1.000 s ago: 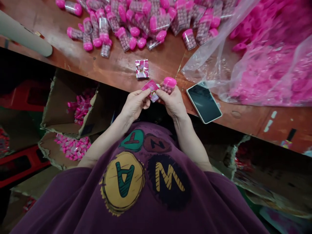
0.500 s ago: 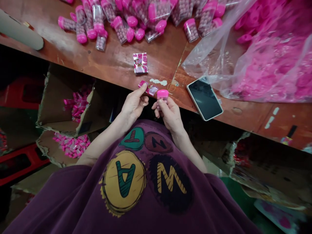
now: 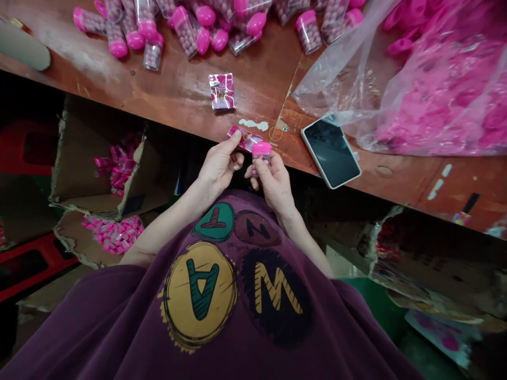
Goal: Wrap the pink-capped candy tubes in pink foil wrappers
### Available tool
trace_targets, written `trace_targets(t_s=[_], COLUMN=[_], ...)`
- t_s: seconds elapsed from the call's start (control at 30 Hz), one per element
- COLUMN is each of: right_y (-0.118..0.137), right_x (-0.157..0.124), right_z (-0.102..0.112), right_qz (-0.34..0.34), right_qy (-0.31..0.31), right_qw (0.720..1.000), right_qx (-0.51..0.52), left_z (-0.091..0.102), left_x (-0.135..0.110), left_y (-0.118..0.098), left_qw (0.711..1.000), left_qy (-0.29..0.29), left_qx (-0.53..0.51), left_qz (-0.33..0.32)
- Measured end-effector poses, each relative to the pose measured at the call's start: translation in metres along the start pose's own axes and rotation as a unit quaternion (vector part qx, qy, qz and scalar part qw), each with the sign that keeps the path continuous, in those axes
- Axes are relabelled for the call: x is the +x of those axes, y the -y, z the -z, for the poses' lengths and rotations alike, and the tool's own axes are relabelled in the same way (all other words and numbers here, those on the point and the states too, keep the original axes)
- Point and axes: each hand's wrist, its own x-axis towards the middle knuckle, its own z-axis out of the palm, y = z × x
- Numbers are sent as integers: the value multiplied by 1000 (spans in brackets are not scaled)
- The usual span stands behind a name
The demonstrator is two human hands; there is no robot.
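Between the thumb and fingers of my left hand point(image 3: 222, 164) is a shiny pink printed wrapper point(image 3: 246, 138), at the table's front edge. My right hand point(image 3: 273, 179) is closed around a small clear bottle point(image 3: 261, 153) with a bright pink cap, full of pinkish balls. The bottle stands upright, right beside the wrapper's right end; whether they touch I cannot tell. Farther back on the table lies a stack of similar wrappers point(image 3: 222, 92). A heap of capped bottles point(image 3: 186, 32) of the same kind spreads along the back.
A phone point(image 3: 331, 152) lies at the wooden table's point(image 3: 166, 100) front edge. Behind it, a clear plastic bag point(image 3: 435, 105) holds many pink pieces. Below left, cardboard boxes point(image 3: 79, 182) hold pink-wrapped items. A rubber band point(image 3: 276, 133) lies near my hands.
The view has shifted slightly, so the table's things sit a bit higher and farther left. My right hand has brought the bottle a little closer to the wrapper. Both hands keep their holds.
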Motion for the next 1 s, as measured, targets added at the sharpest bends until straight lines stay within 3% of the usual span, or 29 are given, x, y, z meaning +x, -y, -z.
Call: trace_targets(t_s=[0.27, 0.7, 0.77, 0.87, 0.93, 1.0], right_y=[-3, 4, 4, 5, 6, 7], right_x=[-3, -11, -12, -11, -10, -10], right_z=[5, 13, 16, 21, 21, 21], right_qz=[-12, -83, -63, 22, 94, 158], right_qy=[2, 29, 12, -51, -97, -120], right_qw=[1000, 991, 994, 998, 981, 944], right_qx=[-22, 104, 84, -20, -138, -262], left_z=[3, 7, 5, 2, 0, -1], left_x=[0, 5, 4, 3, 3, 2], left_y=[0, 2, 1, 2, 2, 3], left_qw=[1000, 1000, 999, 999, 998, 998], left_qy=[15, 8, -4, -14, -17, -16], left_qx=[8, -21, -31, -46, -54, -60], left_qz=[1, 12, 14, 16, 17, 19])
